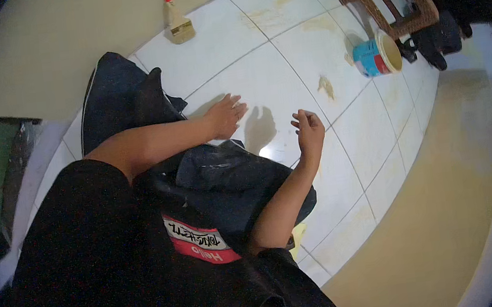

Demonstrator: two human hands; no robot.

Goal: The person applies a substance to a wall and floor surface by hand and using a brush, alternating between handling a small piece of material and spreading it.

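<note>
My left hand (226, 117) hovers over the white tiled floor (231, 73), its fingers stretched out and nothing in them. To its right, my right hand (309, 131) is raised with loosely bent fingers that stand apart, and I see nothing held. A shadow of a hand falls on the tiles between the two. Both hands are just beyond my dark-clothed legs (230, 170). Farther off, against the wall at the upper left, a wide paintbrush (181, 28) with a red-tipped handle rests bristles down in the picture, out of reach of either hand.
An open paint bucket (372, 59), blue and red outside, lies tipped at the far right. Behind it is a brown stool (428, 2) near dark objects. Tan smears (326, 88) mark several tiles. Beige wall (80, 33) borders the left; something yellow (298, 234) shows by my right elbow.
</note>
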